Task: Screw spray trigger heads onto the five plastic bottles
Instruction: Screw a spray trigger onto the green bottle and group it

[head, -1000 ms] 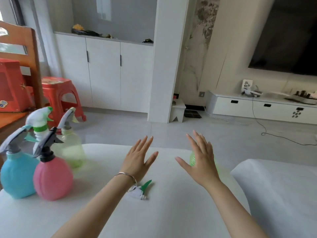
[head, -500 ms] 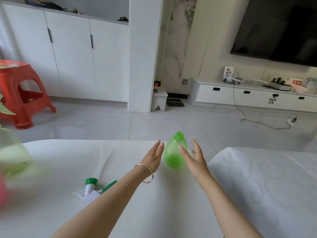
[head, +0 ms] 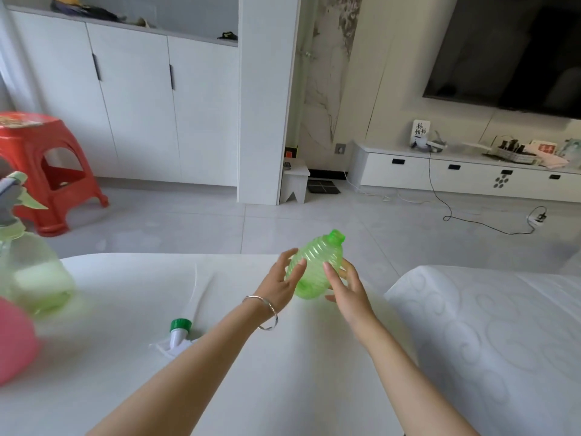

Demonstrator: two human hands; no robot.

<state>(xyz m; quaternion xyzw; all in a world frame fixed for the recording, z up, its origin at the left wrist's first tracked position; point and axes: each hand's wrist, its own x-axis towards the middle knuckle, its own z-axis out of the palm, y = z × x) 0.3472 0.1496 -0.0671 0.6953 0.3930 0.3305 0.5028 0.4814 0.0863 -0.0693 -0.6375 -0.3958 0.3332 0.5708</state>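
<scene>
A ribbed green bottle (head: 317, 262) without a head is lifted off the white table (head: 132, 287) and tilted, its neck pointing up and to the right. My left hand (head: 279, 281) grips its left side and my right hand (head: 344, 284) grips its right side. A loose spray trigger head (head: 179, 333) with a green collar and a long white dip tube lies on the table, just left of my left forearm. At the far left stand a pale green bottle (head: 31, 275) with a trigger head fitted and a pink bottle (head: 12, 341), cut off by the frame.
A second white padded surface (head: 490, 325) lies to the right, with a gap between it and the table. Beyond the table's far edge is tiled floor with a red plastic stool (head: 47, 171) at the left and a cable and power strip (head: 539, 217) at the right.
Both hands closed round the green bottle, lifted it off the table and tilted it. The view swung right, then back a little left.
</scene>
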